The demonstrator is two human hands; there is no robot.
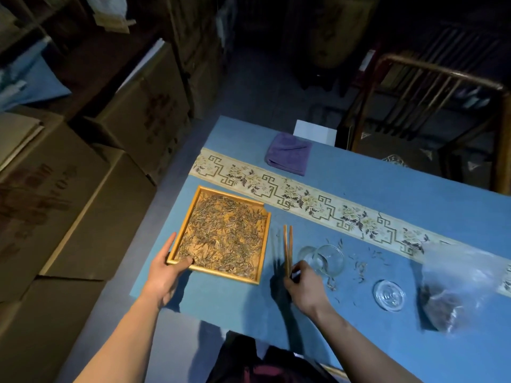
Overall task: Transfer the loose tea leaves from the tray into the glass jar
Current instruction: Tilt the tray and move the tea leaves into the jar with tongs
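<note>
Left hand point(163, 275) grips tray point(264, 244) corner — right hand point(302, 283) pinches tongs point(287, 252) | jar point(327, 259) just beyond.

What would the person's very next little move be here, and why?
Probably to swing the wooden tongs in the right hand left over the tray and pinch some tea leaves. The left hand holds the tray's near corner, the tray is full of leaves, and the glass jar beside the tongs looks almost empty.
</note>
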